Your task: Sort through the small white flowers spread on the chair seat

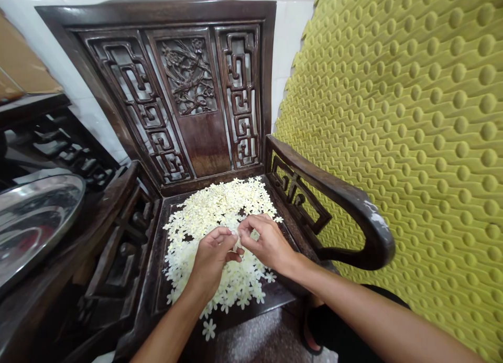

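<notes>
Over the seat of a carved dark wooden chair, my left hand (214,255) and my right hand (269,240) meet with their fingertips close together. Each is closed in a pinch on a small white flower (235,234), mostly covered by the fingers. Beneath them spreads a heap of loose flower pieces (220,203), pale yellow toward the backrest and whiter near the front edge. Single flowers with thin petals show at the border of the heap, and one loose flower (209,329) lies at the front. Whether the pieces are joined cannot be made out.
The chair's backrest (204,143) stands behind the heap, with a right armrest (338,195) and a left armrest (118,211) on either side. At far left is a shiny metal tray (74,195). A yellow bumpy mat (412,127) rises along the right.
</notes>
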Demonstrator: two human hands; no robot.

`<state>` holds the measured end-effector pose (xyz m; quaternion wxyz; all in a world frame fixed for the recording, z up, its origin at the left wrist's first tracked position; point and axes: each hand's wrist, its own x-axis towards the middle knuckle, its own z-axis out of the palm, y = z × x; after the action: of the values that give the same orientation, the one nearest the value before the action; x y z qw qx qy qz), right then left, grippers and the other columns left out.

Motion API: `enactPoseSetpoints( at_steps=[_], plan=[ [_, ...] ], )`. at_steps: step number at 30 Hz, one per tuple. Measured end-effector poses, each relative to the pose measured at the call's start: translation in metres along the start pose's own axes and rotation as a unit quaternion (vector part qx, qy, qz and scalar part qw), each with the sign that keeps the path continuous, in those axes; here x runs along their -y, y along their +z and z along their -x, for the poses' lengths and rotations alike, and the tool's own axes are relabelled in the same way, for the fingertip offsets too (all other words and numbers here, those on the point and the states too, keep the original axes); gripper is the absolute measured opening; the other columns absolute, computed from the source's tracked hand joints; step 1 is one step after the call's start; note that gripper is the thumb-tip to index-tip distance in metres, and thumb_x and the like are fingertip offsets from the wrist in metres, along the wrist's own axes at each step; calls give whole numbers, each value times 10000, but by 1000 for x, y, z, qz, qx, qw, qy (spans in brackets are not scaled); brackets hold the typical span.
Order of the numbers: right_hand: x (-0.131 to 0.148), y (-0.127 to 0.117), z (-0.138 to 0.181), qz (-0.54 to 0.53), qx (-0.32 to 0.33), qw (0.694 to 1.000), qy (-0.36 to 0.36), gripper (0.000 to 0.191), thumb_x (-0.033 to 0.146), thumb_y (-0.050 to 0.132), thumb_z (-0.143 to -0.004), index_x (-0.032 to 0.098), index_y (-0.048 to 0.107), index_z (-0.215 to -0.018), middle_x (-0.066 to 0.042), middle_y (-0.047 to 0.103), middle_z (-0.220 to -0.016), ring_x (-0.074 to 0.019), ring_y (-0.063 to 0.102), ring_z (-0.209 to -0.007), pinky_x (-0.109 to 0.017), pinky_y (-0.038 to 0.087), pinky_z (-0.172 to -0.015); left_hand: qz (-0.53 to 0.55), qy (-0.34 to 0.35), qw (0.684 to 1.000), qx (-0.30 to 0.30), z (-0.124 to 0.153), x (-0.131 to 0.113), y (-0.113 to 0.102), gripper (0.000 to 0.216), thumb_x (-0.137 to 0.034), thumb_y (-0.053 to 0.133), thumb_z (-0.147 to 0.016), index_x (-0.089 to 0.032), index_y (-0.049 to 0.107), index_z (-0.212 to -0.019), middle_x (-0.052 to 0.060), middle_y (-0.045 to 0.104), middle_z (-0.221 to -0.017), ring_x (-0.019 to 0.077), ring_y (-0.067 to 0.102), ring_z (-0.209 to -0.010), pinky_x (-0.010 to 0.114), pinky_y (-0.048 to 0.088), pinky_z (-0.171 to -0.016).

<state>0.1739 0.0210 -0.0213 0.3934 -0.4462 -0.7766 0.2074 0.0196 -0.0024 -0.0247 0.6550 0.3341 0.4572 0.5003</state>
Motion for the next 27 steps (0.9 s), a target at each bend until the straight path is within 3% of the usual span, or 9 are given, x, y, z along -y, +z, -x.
enactPoseSetpoints(
  at_steps=[5,12,17,20,23,27],
  plan=[
    [5,-4,-2,-36,6,999,23,103,113,570,-823,194,598,-768,31,613,-713,-136,560,-706,-273,380,-733,-39,19,999,-1,1,-1,-1,196,-283,715,-760,-165,563,-797,-22,599,-694,107,596,-539,215,434,-472],
    [-8,-8,-7,-142,-42,984,95,108,186,532,-865,172,617,-799,7,612,-735,-142,554,-708,-254,427,-673,-5,12,999,-48,-1,-8,0,259,-276,747,-701,-178,524,-787,-50,561,-693,96,598,-515,199,394,-441],
    [-4,-10,-7,-125,-65,983,122,116,225,545,-889,184,612,-974,-24,640,-880,-145,567,-734,-257,436,-647,-9,7,999,-47,0,-8,2,269,-285,758,-689,-181,523,-769,-57,556,-658,94,590,-503,195,382,-435],
    [2,-10,-6,-135,-12,986,93,125,255,566,-900,191,627,-988,-35,651,-921,-154,585,-784,-267,449,-685,-25,16,999,-30,1,-6,1,253,-300,763,-694,-176,556,-767,-47,573,-646,98,587,-505,198,379,-433],
    [5,-9,-5,-147,52,985,78,114,265,579,-903,182,651,-872,-12,647,-807,-151,589,-761,-259,443,-680,-52,23,998,0,1,-5,0,232,-328,762,-708,-158,620,-777,-16,620,-657,101,591,-518,198,391,-447],
    [-3,-6,-5,-125,47,986,100,176,263,546,-924,175,642,-806,4,626,-735,-146,577,-714,-243,411,-622,-38,17,999,7,2,-6,-1,257,-335,779,-713,-141,679,-850,24,674,-737,127,643,-605,227,496,-544]
  ],
)
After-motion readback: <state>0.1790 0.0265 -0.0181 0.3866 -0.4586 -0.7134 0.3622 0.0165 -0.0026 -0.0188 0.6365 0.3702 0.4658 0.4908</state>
